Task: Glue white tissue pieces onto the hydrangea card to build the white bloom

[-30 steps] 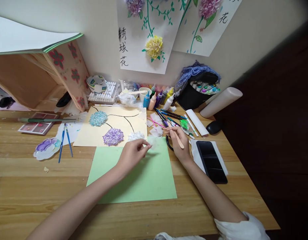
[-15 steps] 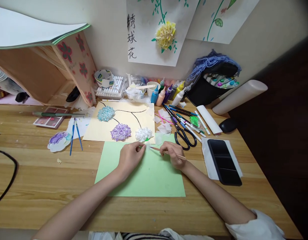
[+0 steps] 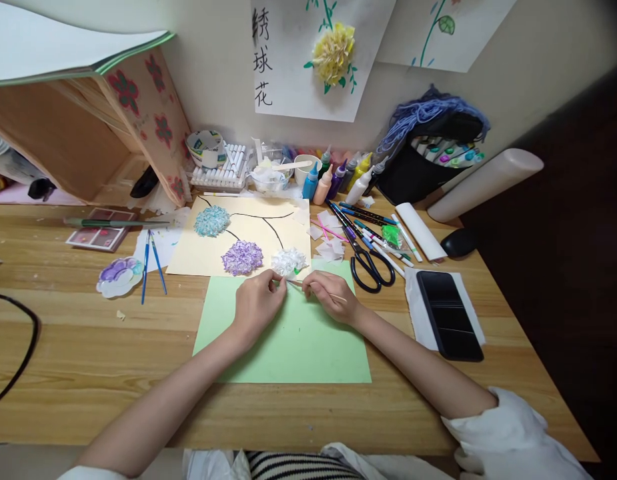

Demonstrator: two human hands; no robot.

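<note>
My left hand (image 3: 257, 303) and my right hand (image 3: 329, 295) meet over the top edge of a light green sheet of paper (image 3: 293, 347). The right hand pinches a thin wooden stick (image 3: 333, 295) that points left toward the left fingertips. The left fingers are pinched around a small white bit of tissue at the stick's tip. Just beyond them a cream sheet (image 3: 198, 250) carries three tissue flowers: a blue flower (image 3: 211, 221), a purple flower (image 3: 243, 257) and a white flower (image 3: 289, 261).
Black scissors (image 3: 371, 265), markers and loose white tissue squares (image 3: 328, 247) lie to the right of the cream sheet. A black phone (image 3: 449, 315) rests on white paper. Paint bottles (image 3: 338, 181), a marker tray (image 3: 221, 175), brushes (image 3: 152, 263) and a palette (image 3: 118, 275) line the back and left.
My right hand came left and nearer from beside the scissors, carrying the stick over the green sheet to my left fingertips. The camera tilted down a little.
</note>
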